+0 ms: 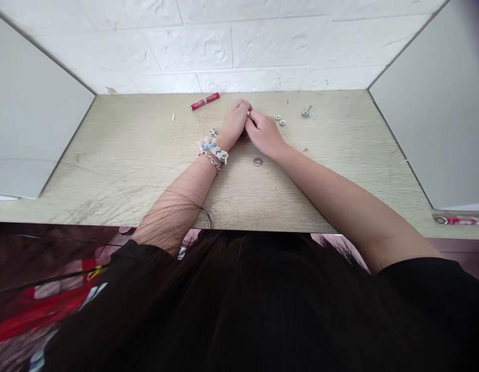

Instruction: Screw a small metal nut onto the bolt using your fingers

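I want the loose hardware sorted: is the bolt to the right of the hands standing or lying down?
Lying tipped: the bolt rests on the table, head down, shank slanting upward.

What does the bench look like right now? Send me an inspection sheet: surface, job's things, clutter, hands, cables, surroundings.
Surface: pale wood-grain table, lightly scuffed.
Job's things: small metal part pinched between both hands, mostly hidden; two nuts and a bolt to their right; washer nearer the person; another bolt by the left wrist.
Clutter: red tube at the back; red-and-white item at the right edge.
Hands: left hand and right hand meet fingertip to fingertip.
Cables: nothing seen.
Surroundings: white brick-pattern wall, grey side panels.
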The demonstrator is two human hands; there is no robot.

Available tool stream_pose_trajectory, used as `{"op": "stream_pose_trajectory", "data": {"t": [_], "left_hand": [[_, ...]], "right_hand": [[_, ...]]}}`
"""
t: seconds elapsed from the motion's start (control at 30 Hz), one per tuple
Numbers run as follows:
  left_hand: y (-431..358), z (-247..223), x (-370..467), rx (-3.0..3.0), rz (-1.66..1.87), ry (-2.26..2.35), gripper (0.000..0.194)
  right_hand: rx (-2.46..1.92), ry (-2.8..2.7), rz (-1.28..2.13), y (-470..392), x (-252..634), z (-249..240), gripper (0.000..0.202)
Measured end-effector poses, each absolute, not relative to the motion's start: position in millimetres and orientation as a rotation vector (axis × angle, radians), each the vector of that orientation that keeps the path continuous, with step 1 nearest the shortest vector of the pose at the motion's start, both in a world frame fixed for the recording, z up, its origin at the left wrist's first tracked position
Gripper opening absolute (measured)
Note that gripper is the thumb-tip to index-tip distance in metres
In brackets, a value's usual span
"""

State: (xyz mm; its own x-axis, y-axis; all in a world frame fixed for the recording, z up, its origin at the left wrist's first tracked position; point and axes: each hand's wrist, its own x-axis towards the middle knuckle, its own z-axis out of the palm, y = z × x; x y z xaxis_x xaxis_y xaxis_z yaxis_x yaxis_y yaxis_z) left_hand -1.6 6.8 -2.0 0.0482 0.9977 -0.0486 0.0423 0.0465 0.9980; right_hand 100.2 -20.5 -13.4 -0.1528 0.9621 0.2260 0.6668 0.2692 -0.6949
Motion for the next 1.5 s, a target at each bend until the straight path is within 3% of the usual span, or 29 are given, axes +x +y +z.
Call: {"op": "stream_pose_trajectory", "data": {"t": [0.97, 1.5], "left_hand": [[8.7, -2.3, -1.8, 1.270, 1.063, 1.267, 0.031], [6.8, -1.7, -1.7, 1.258, 1.101, 1.230, 0.023]], "right_hand": [[-1.478, -1.924, 0.593, -20.2, 100.9, -13.0, 0.029], [-1.421, -1.925, 0.592, -17.2, 102.9, -19.3, 0.034]]}}
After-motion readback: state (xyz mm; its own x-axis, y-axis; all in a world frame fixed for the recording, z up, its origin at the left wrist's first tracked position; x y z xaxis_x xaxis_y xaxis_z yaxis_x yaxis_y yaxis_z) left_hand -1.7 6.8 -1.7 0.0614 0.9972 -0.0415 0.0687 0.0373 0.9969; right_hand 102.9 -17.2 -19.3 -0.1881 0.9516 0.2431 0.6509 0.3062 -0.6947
